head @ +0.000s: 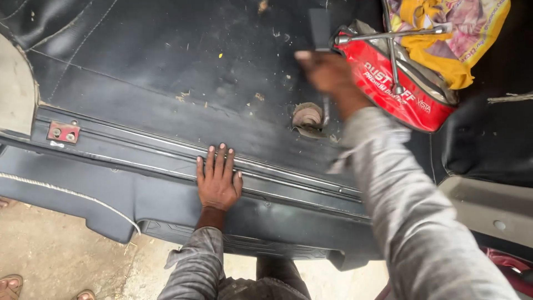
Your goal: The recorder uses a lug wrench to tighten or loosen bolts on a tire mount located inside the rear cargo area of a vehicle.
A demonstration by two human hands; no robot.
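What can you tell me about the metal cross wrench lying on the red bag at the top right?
The cross wrench is a four-armed tool of bare grey metal with socket ends. It lies flat across the red bag, its long arm running left to right and another pointing down toward the bag's middle. Its far end rests against a yellow printed sack. Neither hand touches it; the blurred right hand is just left of it.

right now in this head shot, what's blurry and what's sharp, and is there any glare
In the head view the right hand is smeared by motion blur, and so is the dark tool it grips; the left hand, flat on the black sill, is sharp. Daylight is soft and even, with only a dull sheen on the black floor mat and no hard glare. The cross wrench on the red bag is crisp.
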